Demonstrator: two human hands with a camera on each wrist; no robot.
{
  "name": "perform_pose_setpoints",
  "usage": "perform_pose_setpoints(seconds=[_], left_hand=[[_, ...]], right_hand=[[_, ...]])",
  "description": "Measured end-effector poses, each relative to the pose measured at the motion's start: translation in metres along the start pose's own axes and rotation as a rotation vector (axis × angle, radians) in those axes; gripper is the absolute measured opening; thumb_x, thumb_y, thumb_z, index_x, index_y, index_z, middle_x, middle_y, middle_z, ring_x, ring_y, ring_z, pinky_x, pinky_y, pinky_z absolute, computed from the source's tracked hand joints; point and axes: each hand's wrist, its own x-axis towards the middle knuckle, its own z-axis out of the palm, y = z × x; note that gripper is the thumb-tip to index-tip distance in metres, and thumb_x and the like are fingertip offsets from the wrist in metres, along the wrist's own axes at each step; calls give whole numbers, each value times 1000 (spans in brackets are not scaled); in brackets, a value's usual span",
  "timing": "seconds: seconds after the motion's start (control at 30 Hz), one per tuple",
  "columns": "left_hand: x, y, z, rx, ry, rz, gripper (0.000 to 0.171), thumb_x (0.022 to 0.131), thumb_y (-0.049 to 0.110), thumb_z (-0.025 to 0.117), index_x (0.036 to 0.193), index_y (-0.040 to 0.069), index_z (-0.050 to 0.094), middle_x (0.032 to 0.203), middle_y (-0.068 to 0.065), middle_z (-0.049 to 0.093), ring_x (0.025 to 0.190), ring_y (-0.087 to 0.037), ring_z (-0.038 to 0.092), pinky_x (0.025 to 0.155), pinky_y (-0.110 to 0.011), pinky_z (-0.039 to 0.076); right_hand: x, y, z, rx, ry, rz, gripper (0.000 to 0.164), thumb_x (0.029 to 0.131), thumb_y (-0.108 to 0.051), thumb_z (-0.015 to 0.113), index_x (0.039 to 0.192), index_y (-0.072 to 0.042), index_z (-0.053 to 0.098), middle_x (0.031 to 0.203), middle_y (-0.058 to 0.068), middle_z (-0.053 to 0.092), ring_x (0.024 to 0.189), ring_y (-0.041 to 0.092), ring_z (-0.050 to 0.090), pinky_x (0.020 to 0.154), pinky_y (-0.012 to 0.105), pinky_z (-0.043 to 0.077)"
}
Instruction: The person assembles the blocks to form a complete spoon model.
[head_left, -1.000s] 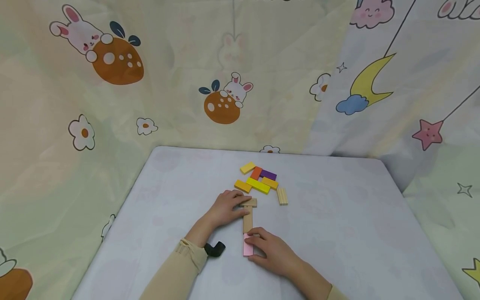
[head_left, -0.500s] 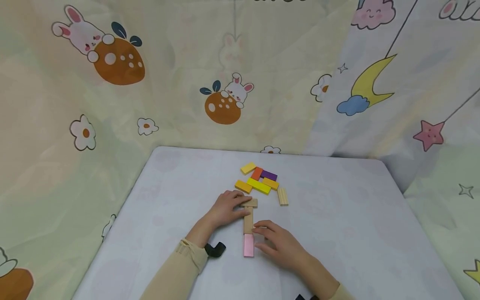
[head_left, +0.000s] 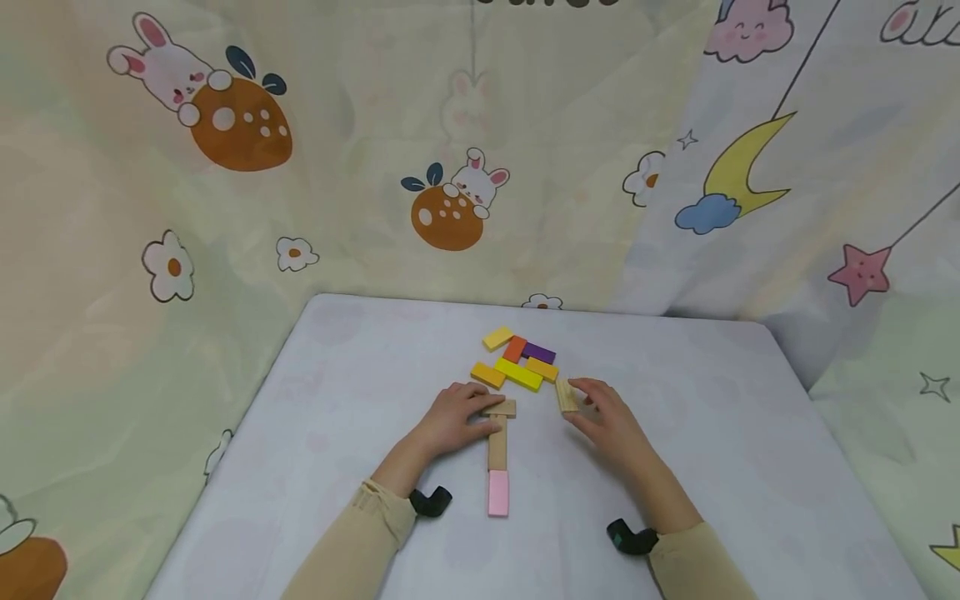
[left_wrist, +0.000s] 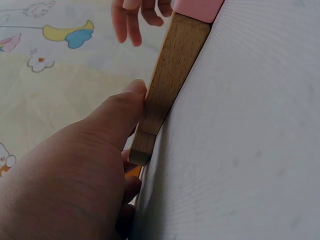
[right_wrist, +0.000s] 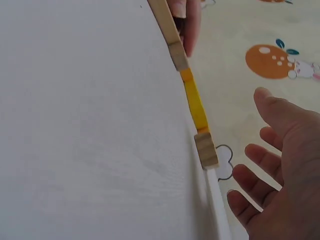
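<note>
My left hand (head_left: 474,410) rests on a short wooden block (head_left: 499,407) that lies across the top of a long wooden block (head_left: 497,446). In the left wrist view my thumb (left_wrist: 125,106) presses the long block's (left_wrist: 172,75) side. A pink block (head_left: 498,492) lies end to end below it, untouched. My right hand (head_left: 592,408) is spread with its fingertips at a ridged wooden block (head_left: 566,394). The right wrist view shows that ridged block (right_wrist: 206,150) just ahead of the relaxed fingers (right_wrist: 260,165), with nothing held.
A cluster of coloured blocks lies behind the hands: yellow (head_left: 517,373), orange (head_left: 514,348), purple (head_left: 537,352) and amber (head_left: 487,374). The white table (head_left: 360,367) ends at a printed curtain (head_left: 450,200) behind and on both sides. Black wrist straps (head_left: 431,500) show.
My right hand let go of the pink block and moved up and to the right to the ridged wooden block. The left hand stayed on the short wooden block.
</note>
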Motion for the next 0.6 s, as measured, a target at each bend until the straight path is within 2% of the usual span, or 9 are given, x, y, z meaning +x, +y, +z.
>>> perform_pose_setpoints(seconds=[0.1,0.2,0.43,0.6], left_hand=[[0,1,1,-1,-7,-2,56,93,64,52,144,41,49,139,6,52,125,-19,46,109,-44,38],[1,1,-2,-10,-2,-2,55,93,63,53,144,41,49,138,6,52,125,-19,45,109,-43,38],[1,-2,0,-3,-4,-9,56,93,64,54,144,42,48,138,7,52,126,-18,45,110,-43,38],[1,-3,2,-11,3,-1,56,92,64,54,143,42,49,137,7,52,124,-18,45,108,-42,39]], right_hand=[[7,12,0,43,-3,82,64,90,-36,72,146,-21,46,139,5,52,104,23,53,92,45,51],[13,22,2,69,-16,112,70,89,-40,72,149,-24,42,142,4,49,105,23,53,96,46,51],[14,34,3,62,-101,133,81,85,-46,75,153,-34,34,153,3,43,118,24,53,106,53,45],[13,35,6,27,-109,125,72,88,-40,73,152,-35,38,152,2,45,127,28,50,109,56,42]])
